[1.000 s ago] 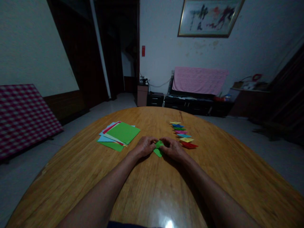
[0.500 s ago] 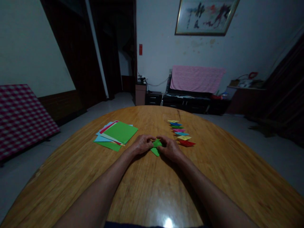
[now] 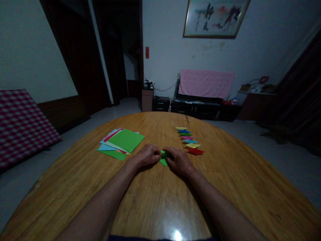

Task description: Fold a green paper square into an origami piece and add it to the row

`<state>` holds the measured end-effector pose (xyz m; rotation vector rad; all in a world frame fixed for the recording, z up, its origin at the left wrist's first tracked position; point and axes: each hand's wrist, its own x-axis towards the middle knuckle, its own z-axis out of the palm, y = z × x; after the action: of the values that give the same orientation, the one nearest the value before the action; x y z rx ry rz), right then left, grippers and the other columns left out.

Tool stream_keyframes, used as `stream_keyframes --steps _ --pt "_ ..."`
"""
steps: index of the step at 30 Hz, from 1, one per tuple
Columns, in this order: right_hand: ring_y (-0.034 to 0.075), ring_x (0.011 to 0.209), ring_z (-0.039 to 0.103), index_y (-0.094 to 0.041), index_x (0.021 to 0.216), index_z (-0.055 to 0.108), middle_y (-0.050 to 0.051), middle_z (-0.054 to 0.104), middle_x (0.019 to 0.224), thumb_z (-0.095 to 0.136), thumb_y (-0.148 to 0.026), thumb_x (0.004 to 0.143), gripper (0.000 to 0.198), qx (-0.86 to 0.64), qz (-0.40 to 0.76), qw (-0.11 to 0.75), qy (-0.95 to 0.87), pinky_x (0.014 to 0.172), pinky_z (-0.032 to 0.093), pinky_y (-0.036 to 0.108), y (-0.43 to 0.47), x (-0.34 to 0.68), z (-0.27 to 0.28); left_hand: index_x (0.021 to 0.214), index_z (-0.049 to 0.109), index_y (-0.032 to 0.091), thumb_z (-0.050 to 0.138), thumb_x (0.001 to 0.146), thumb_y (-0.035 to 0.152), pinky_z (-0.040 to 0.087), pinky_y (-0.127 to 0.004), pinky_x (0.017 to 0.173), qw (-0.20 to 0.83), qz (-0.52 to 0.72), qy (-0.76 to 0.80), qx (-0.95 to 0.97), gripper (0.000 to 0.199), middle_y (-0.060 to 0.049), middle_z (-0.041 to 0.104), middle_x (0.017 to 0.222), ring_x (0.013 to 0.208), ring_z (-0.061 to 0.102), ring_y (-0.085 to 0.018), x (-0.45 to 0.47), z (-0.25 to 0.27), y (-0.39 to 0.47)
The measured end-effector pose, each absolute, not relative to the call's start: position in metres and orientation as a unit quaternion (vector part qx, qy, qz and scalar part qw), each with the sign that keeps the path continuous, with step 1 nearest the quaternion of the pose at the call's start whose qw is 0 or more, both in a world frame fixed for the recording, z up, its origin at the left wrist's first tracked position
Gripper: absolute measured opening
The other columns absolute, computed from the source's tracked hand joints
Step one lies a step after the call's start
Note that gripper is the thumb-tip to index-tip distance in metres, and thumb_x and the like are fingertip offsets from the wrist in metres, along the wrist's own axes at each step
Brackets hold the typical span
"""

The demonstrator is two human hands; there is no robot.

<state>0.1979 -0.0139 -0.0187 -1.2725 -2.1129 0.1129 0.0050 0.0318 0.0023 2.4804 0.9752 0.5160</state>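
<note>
A small piece of folded green paper lies between my two hands at the middle of the table. My left hand has its fingers closed at the paper's left edge. From the other side my right hand pinches the upper right part, and its fingers cover much of it. The lower tip of the paper shows below the fingertips. Just beyond my right hand sits a red folded paper boat, first in a line of several small coloured paper boats, with a yellow one behind it.
On the left of the round wooden table lies a loose stack of coloured paper sheets, green on top. Past the table's far edge stands a low black cabinet with a pink cloth above it.
My fingers have closed in over the green paper, and less of its upper part shows. The whole view has shifted slightly. The stack and the boats lie as before.
</note>
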Motion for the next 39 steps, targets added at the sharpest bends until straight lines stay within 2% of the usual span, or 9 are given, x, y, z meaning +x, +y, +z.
stream_keyframes --steps 5,9,14,18,24,32,36,39 --pt "0.020 0.086 0.064 -0.020 0.109 0.064 0.008 0.070 0.093 0.053 -0.013 0.080 0.033 -0.468 0.026 0.316 -0.825 0.075 0.047 0.029 -0.0176 0.1975 -0.0162 0.081 0.072 0.017 0.053 0.074 0.022 0.039 -0.023 0.069 0.194 0.162 0.347 0.903 0.021 0.000 0.060 0.072 0.075 0.053 -0.014 0.0031 0.0084 0.0295" --pt "0.019 0.080 0.063 -0.020 0.097 0.067 0.006 0.069 0.085 0.053 -0.012 0.078 0.024 -0.467 0.031 0.307 -0.829 0.071 0.045 0.027 -0.0181 0.1972 -0.0149 0.087 0.073 0.019 0.053 0.076 0.023 0.039 -0.022 0.069 0.208 0.150 0.337 0.906 0.023 0.000 0.061 0.072 0.075 0.053 -0.014 0.0013 0.0110 0.0279" --pt "0.018 0.083 0.062 -0.019 0.092 0.067 0.006 0.069 0.087 0.055 -0.014 0.077 0.019 -0.453 0.053 0.335 -0.825 0.075 0.045 0.028 -0.0160 0.1990 -0.0166 0.089 0.075 0.020 0.052 0.078 0.023 0.038 -0.022 0.069 0.213 0.161 0.324 0.908 0.025 0.000 0.062 0.075 0.074 0.053 -0.013 -0.0007 0.0092 0.0301" --pt "0.018 0.084 0.060 -0.018 0.087 0.068 0.005 0.067 0.085 0.053 -0.010 0.077 0.020 -0.427 0.056 0.317 -0.845 0.078 0.045 0.029 -0.0160 0.1991 -0.0164 0.089 0.075 0.021 0.052 0.078 0.021 0.037 -0.022 0.068 0.198 0.142 0.316 0.917 0.025 0.000 0.060 0.071 0.073 0.052 -0.013 0.0001 0.0082 0.0318" --pt "0.019 0.091 0.056 -0.017 0.091 0.066 0.008 0.062 0.096 0.052 -0.011 0.078 0.020 -0.440 0.033 0.317 -0.840 0.082 0.044 0.031 -0.0179 0.1990 -0.0166 0.088 0.075 0.021 0.052 0.078 0.020 0.036 -0.023 0.069 0.158 0.134 0.312 0.927 0.025 -0.001 0.061 0.077 0.075 0.051 -0.013 0.0001 0.0075 0.0322" --pt "0.020 0.093 0.053 -0.017 0.096 0.065 0.008 0.059 0.100 0.050 -0.012 0.081 0.022 -0.450 0.021 0.290 -0.844 0.084 0.044 0.033 -0.0213 0.1968 -0.0111 0.086 0.072 0.017 0.052 0.076 0.024 0.036 -0.023 0.063 0.229 0.170 0.353 0.891 0.024 0.000 0.062 0.075 0.069 0.052 -0.012 -0.0022 0.0075 0.0291" --pt "0.019 0.094 0.054 -0.017 0.093 0.066 0.008 0.059 0.100 0.051 -0.013 0.081 0.020 -0.462 0.030 0.304 -0.833 0.086 0.044 0.032 -0.0214 0.1948 -0.0127 0.075 0.071 0.014 0.049 0.077 0.025 0.032 -0.023 0.058 0.200 0.148 0.386 0.888 0.024 -0.001 0.060 0.067 0.063 0.049 -0.012 0.0005 0.0099 0.0271" --pt "0.019 0.094 0.055 -0.017 0.090 0.068 0.008 0.060 0.099 0.051 -0.016 0.083 0.018 -0.480 0.034 0.315 -0.818 0.086 0.044 0.032 -0.0182 0.1945 -0.0178 0.075 0.070 0.013 0.046 0.081 0.028 0.030 -0.024 0.056 0.171 0.137 0.414 0.883 0.028 -0.002 0.061 0.068 0.061 0.048 -0.012 0.0042 0.0129 0.0249"
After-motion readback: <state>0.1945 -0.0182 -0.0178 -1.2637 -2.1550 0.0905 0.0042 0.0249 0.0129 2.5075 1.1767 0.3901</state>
